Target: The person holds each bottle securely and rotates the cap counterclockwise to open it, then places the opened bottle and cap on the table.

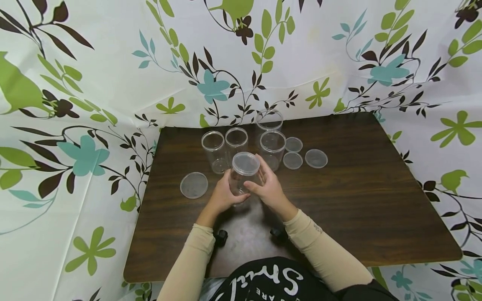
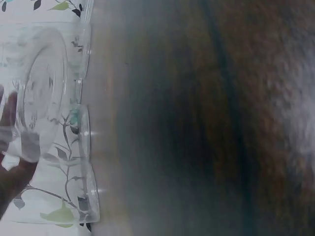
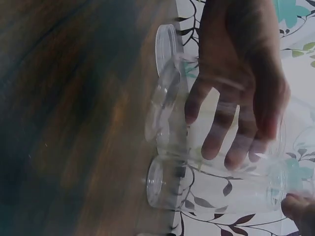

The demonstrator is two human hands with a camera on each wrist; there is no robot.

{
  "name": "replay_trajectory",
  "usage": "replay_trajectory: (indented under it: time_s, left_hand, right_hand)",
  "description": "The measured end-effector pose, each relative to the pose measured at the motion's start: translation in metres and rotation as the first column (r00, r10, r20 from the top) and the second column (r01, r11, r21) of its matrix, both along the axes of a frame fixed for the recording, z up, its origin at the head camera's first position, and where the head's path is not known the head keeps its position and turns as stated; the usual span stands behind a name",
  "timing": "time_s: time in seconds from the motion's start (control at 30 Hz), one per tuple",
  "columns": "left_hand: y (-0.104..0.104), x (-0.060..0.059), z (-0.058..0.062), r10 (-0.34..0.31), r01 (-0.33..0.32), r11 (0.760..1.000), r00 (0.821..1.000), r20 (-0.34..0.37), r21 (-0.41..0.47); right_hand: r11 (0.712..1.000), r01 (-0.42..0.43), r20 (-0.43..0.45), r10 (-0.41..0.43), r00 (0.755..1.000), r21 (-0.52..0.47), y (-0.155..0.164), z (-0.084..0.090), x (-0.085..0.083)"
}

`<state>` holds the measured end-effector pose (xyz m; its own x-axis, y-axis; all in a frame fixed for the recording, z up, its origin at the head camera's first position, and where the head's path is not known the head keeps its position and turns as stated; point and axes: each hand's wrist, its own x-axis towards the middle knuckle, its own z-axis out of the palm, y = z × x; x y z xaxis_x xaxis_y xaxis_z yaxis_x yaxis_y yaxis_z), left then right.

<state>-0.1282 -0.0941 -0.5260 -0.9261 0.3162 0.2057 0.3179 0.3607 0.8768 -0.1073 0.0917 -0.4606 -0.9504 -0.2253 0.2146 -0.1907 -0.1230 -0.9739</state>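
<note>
You hold the clear lidded jar upright between both hands at the near middle of the bench. Your left hand curls round its lower side; your right hand wraps its other side. Four open jars stand just behind; loose lids lie beside them.
</note>
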Motion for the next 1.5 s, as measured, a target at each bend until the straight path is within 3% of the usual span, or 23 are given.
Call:
replay_trajectory:
  time_s: [0.1,0.17,0.27,0.33,0.43,0.53,0.6,0.67,0.77,0.83,0.93,1.0,1.1,1.17,1.3,1.5]
  left_hand:
    - [-0.002,0.001,0.001,-0.045,0.045,0.999,0.998,0.036,-0.011]
    - [-0.003,0.002,0.004,-0.114,0.115,0.993,0.991,0.066,-0.004]
    - [-0.004,0.001,0.009,-0.264,0.263,0.964,0.958,0.108,0.027]
    - [-0.005,0.001,0.014,-0.382,0.379,0.924,0.915,0.133,0.045]
    - [-0.005,0.001,0.021,-0.532,0.534,0.845,0.832,0.158,0.03]
    - [-0.005,0.002,0.026,-0.6,0.613,0.79,0.782,0.171,-0.031]
    - [-0.006,0.002,0.026,-0.608,0.624,0.779,0.775,0.171,-0.056]
    - [-0.007,0.002,0.025,-0.605,0.619,0.784,0.777,0.175,-0.035]
    - [-0.008,0.001,0.022,-0.591,0.592,0.804,0.785,0.188,0.054]
    - [-0.01,0.001,0.019,-0.564,0.552,0.826,0.803,0.19,0.118]
    - [-0.014,-0.001,0.015,-0.487,0.459,0.871,0.853,0.188,0.173]
    - [-0.016,-0.001,0.013,-0.419,0.387,0.902,0.89,0.18,0.19]
    - [-0.019,-0.002,0.008,-0.296,0.273,0.949,0.944,0.147,0.156]
    - [-0.018,-0.002,0.007,-0.21,0.197,0.974,0.971,0.116,0.114]
    - [-0.017,-0.002,0.003,-0.058,0.057,0.998,0.997,0.051,0.011]
    - [-0.014,-0.003,0.0,0.021,-0.021,1.0,0.999,0.027,-0.017]
  right_hand:
    - [0.998,-0.056,-0.004,0.056,0.998,0.017,0.005,0.002,-0.007]
    - [0.991,-0.128,-0.016,0.129,0.992,0.028,0.01,0.004,-0.013]
    - [0.95,-0.313,-0.04,0.314,0.949,0.008,0.021,0.007,-0.024]
    - [0.885,-0.466,-0.06,0.465,0.883,-0.011,0.028,0.008,-0.032]
    - [0.726,-0.685,-0.079,0.681,0.728,-0.052,0.036,0.01,-0.043]
    - [0.583,-0.811,-0.085,0.806,0.585,-0.056,0.038,0.01,-0.051]
    - [0.539,-0.841,-0.091,0.837,0.54,-0.041,0.037,0.01,-0.054]
    - [0.529,-0.848,-0.085,0.844,0.53,-0.038,0.036,0.009,-0.056]
    - [0.564,-0.824,-0.074,0.821,0.567,-0.059,0.035,0.005,-0.056]
    - [0.609,-0.79,-0.067,0.787,0.613,-0.072,0.035,0.003,-0.056]
    - [0.703,-0.703,-0.039,0.704,0.709,-0.102,0.035,-0.002,-0.053]
    - [0.783,-0.614,-0.031,0.614,0.788,-0.103,0.034,-0.004,-0.049]
    - [0.892,-0.443,-0.032,0.442,0.897,-0.088,0.03,-0.007,-0.041]
    - [0.944,-0.327,-0.053,0.325,0.944,-0.048,0.026,-0.007,-0.031]
    - [0.983,-0.179,-0.087,0.182,0.979,0.038,0.016,-0.004,-0.012]
    - [0.991,-0.089,-0.085,0.098,0.992,0.095,0.004,-0.007,0.0]
